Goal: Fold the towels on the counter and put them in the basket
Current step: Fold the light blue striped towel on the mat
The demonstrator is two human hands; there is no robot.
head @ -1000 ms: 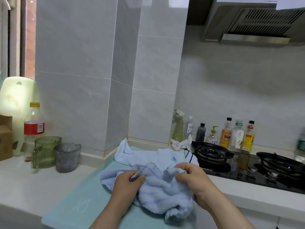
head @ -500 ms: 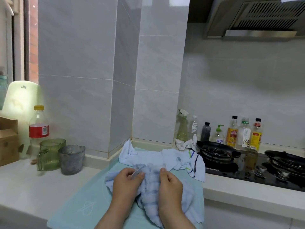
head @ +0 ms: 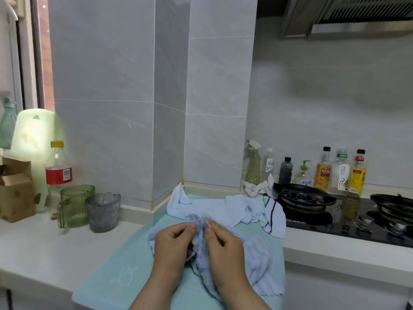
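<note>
1. Left hand (head: 173,245) and right hand (head: 223,247), side by side, pinch the blue towel (head: 257,260)'s bunched top edge.
2. It lies on the green mat (head: 125,271), its hem overhanging the worktop (head: 44,249) front.
3. Pale towel (head: 212,209) at 12 o'clock; bare worktop at 9.

The left hand (head: 173,245) and right hand (head: 224,247) cover the middle of the crumpled pale blue terry towel (head: 257,260), so how its gathered edge lies between the fingers cannot be told. Both forearms run off the bottom edge. The black gas stove (head: 348,218) at the counter's right end is cut by the right edge, and the steel range hood (head: 348,16) by the top. Labels on the bottles (head: 339,171) behind the stove are too small to read.
</note>
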